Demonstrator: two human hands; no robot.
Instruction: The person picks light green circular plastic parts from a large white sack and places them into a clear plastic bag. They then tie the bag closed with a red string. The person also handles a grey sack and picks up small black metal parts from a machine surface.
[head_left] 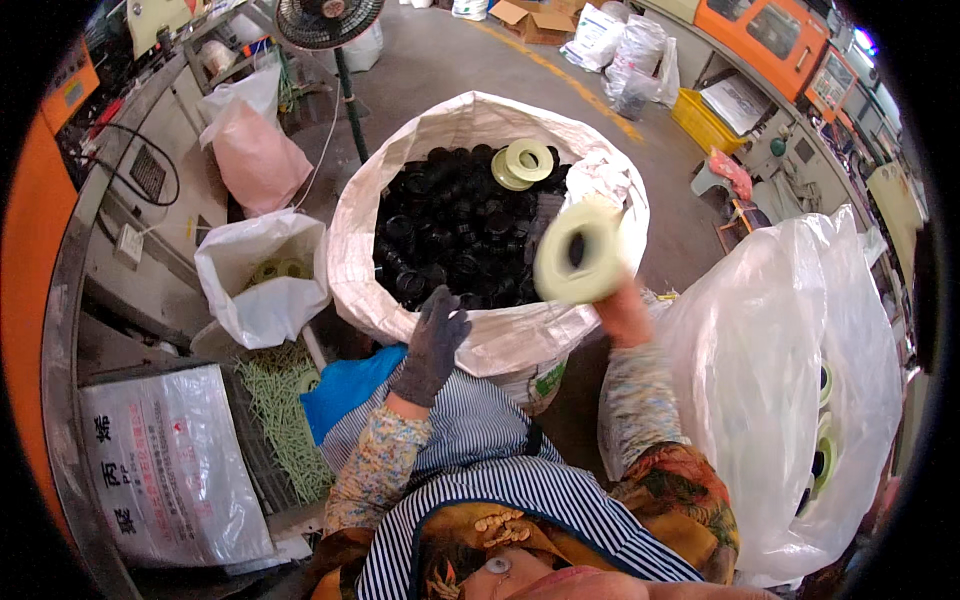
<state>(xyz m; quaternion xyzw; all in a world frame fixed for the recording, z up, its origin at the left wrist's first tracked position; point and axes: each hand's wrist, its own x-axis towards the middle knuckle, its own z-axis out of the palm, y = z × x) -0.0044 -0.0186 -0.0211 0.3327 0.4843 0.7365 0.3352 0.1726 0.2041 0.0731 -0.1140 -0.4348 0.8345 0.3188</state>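
Note:
My right hand [624, 312] is raised over the near right rim of a big white woven sack [352, 240]. It is shut on a pale green spool [598, 252], smeared by motion, with a dark hole in its middle. My left hand [432, 348], in a dark grey glove, is at the sack's near edge, fingers apart, with nothing visible in it. Many small black plastic parts [450, 215] fill the sack. Another pale green spool [528, 160] lies on top of them at the far side, beside a crumpled white cloth or bag [598, 180].
A large translucent plastic bag [760, 350] with several pale green rings stands at my right. On the left are a smaller white sack [240, 310], a heap of thin green sticks [285, 420] and a printed bag [180, 470]. A fan [335, 20] stands beyond the sack.

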